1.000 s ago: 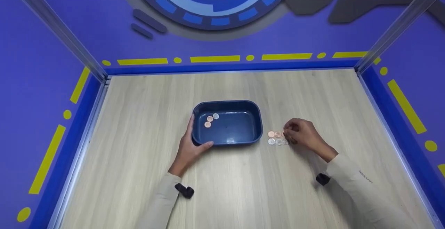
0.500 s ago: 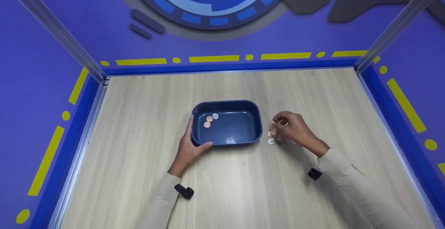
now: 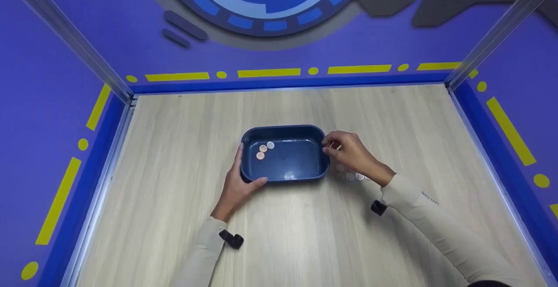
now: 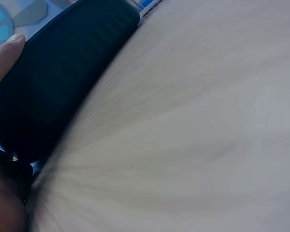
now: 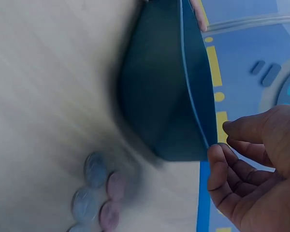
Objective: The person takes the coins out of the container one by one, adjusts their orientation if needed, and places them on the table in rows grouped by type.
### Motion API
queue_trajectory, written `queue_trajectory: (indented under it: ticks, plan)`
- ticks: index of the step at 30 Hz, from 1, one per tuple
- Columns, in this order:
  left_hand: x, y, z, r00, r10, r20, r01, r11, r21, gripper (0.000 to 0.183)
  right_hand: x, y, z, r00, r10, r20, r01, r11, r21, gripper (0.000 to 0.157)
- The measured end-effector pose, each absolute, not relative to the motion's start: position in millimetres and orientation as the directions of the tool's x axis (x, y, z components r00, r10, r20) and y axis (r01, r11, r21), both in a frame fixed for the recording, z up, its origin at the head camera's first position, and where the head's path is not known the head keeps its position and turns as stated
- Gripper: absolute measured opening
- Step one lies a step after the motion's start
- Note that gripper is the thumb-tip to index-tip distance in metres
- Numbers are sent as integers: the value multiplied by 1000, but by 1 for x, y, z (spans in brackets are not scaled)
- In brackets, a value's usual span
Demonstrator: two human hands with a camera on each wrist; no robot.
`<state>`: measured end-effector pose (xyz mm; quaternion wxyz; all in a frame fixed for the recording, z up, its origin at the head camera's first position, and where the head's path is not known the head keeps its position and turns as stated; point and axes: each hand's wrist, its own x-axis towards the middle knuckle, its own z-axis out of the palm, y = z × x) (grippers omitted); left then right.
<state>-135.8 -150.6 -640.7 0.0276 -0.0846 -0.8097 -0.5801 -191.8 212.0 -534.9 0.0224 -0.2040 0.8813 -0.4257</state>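
Observation:
A dark blue rectangular tray [image 3: 296,161] stands mid-table, with two copper coins [image 3: 260,155] and one silver coin [image 3: 270,145] inside at its left. My left hand [image 3: 236,191] grips the tray's front left corner, its thumb along the front wall and its fingers on the left side. At the tray's right rim is my right hand [image 3: 351,152], fingers curled and fingertips pinched together at the edge; the coin between them is mostly hidden by the fingers. Under that hand lie silver coins [image 5: 84,205] and copper coins [image 5: 109,215] in two rows.
The pale wooden table [image 3: 174,156] is bounded by a purple back wall [image 3: 279,56] and side walls with yellow markings. Metal posts rise at the back corners. A black wrist device [image 3: 378,207] hangs beneath the right forearm, and another [image 3: 232,239] sits on the left sleeve.
My right hand has moved left from the coin rows to the tray's right rim, lifted off the table. The left hand, the tray and the coins inside stay put.

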Motion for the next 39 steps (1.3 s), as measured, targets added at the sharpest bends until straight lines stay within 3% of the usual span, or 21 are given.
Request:
queue_trajectory:
  ticks: [18,39]
  plan:
    - [-137,-152,-640,-984,108,139,166,319,933,125,-223,173,-531,-882,-456,117,-389,567,-726,10]
    - [-134,-151,-640,-982,114,148,176,307,935,125,-249,119,-540,-768,-641,-2,-500,602,-622,16]
